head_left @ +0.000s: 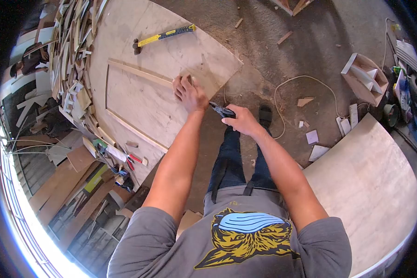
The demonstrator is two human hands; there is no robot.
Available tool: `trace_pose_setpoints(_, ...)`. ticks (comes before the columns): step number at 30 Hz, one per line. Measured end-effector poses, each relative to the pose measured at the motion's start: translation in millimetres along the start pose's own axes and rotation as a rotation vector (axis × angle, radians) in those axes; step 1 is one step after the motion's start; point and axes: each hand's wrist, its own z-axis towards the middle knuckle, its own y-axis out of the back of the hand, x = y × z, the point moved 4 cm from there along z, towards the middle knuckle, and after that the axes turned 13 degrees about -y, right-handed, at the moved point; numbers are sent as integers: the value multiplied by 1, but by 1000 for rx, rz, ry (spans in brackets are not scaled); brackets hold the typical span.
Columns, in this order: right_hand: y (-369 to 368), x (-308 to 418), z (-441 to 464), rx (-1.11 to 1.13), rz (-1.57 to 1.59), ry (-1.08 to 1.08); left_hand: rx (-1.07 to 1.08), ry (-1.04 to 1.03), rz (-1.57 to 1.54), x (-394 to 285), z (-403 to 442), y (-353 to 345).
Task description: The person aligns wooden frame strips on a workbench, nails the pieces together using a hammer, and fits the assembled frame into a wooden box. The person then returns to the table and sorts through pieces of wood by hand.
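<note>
My left hand (190,94) rests with bent fingers at the near end of a thin wooden strip (139,72), which lies on a large plywood sheet (143,109). Whether its fingers grip the strip is hard to tell. Just right of it, my right hand (242,120) is wrapped round black-handled pliers (221,110), whose jaws point at the sheet's edge near my left wrist. A yellow and black hammer (167,35) lies farther up the sheet. Another strip (136,130) joins a short side strip at the left, forming part of a frame.
Red-handled pliers (135,158) and other tools lie at the sheet's lower left. Wood offcuts (81,99) are piled at the left, with a person (30,59) beyond. A cable (306,76) runs over the floor. An open box (365,79) and a curved panel (366,171) are at right.
</note>
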Motion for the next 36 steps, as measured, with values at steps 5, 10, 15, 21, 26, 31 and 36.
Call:
trace_pose_setpoints(5, -3, -3, 2, 174, 187, -118, -13, 4, 5, 2, 0, -1)
trace_pose_setpoints(10, 10, 16, -7, 55, 53, 4, -18, -5, 4, 2, 0, -1)
trace_pose_setpoints(15, 11, 7, -3, -72, -163, 103, -6, -3, -3, 0, 1, 1)
trace_pose_setpoints(21, 15, 9, -2, -59, -160, 99, -48, -46, 64, -2, 2, 2)
trace_pose_setpoints(26, 16, 3, 3, -167, -248, 308, -33, -33, 85, -2, 1, 1)
trace_pose_setpoints(31, 17, 0, 8, -151, -265, 285, -57, -33, 37, -4, 2, 4)
trace_pose_setpoints(36, 15, -5, 11, -68, -149, 239, -9, -2, 5, 0, 3, 2)
